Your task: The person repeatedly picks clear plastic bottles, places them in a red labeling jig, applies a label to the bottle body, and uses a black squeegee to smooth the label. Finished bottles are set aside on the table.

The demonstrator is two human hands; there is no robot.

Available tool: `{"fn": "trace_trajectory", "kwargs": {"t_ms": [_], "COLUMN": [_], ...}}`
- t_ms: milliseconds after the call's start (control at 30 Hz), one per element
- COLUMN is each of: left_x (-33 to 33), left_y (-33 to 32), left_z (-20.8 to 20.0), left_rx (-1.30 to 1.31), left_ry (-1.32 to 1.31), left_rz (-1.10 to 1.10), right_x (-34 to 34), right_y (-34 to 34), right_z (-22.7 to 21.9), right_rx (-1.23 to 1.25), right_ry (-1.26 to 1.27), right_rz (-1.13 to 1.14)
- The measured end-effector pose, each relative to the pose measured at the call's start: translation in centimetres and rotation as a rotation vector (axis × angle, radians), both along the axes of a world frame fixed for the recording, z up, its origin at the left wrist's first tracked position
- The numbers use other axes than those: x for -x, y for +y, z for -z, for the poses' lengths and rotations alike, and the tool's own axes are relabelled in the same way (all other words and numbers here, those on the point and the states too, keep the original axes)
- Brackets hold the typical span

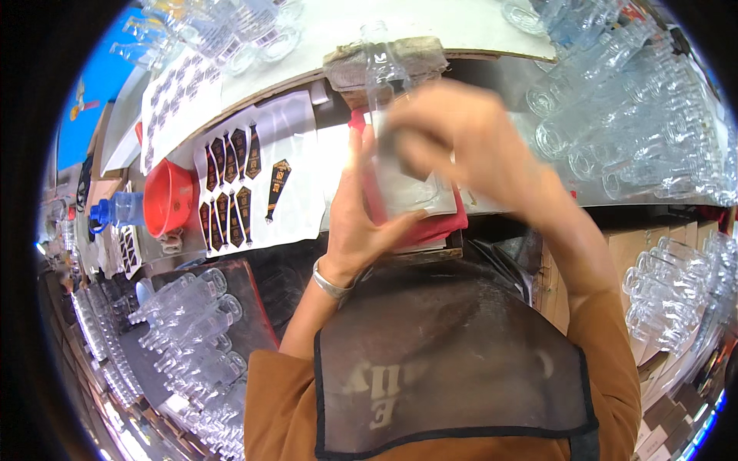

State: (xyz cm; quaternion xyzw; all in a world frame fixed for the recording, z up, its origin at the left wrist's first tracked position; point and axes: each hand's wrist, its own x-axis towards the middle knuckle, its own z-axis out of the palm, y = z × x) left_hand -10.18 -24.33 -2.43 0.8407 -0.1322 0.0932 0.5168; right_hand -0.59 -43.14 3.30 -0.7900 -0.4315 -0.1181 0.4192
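A clear glass bottle [375, 65] lies with its neck on a cloth-wrapped block [346, 63] and its body over a red cloth [442, 229]. My left hand [355, 211] steadies the bottle, fingers along its left side and thumb across its near end. Over the bottle's body, my right hand [465, 134] is blurred by motion; its fingers are closed on a small dark grey piece whose kind I cannot make out. Left of the bottle, a white sheet [296, 138] carries several dark tie-shaped decals [231, 154], one of them apart from the rows.
A red bowl [167, 198] and a blue-capped clear jug [123, 210] stand at the left. Clear glass bottles crowd the far left [231, 34], right [630, 115], lower left [192, 330] and lower right [669, 292]. Another patterned sheet [181, 96] lies beyond the decals.
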Motion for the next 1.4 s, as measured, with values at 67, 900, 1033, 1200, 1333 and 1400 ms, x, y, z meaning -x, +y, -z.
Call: {"fn": "trace_trajectory", "kwargs": {"t_ms": [67, 900, 1033, 1200, 1333, 1400], "left_x": [-0.3, -0.6, -0.3, -1.2, -6.0, -8.4], "left_y": [0.0, 1.0, 1.2, 1.7, 1.8, 1.0], "left_z": [0.5, 2.0, 2.1, 0.4, -1.8, -2.8], "left_rx": [0.083, 0.171, 0.151, 0.234, 0.503, 0.499], "left_ry": [0.029, 0.112, 0.135, 0.154, 0.461, 0.541], "left_rz": [0.040, 0.091, 0.086, 0.146, -0.114, -0.204], "right_x": [-3.4, -1.6, -2.9, -5.5, -4.6, -4.5], "right_y": [0.2, -2.8, -0.9, -1.4, -1.8, -2.7], "right_z": [-1.7, 3.0, 1.4, 0.3, 2.1, 2.8], "right_rx": [-0.138, -0.259, -0.138, -0.320, -0.529, -0.509], "right_ry": [0.421, 0.389, 0.203, 0.142, 0.650, 0.957], "right_rz": [0.257, 0.329, 0.267, 0.428, 0.234, 0.191]}}
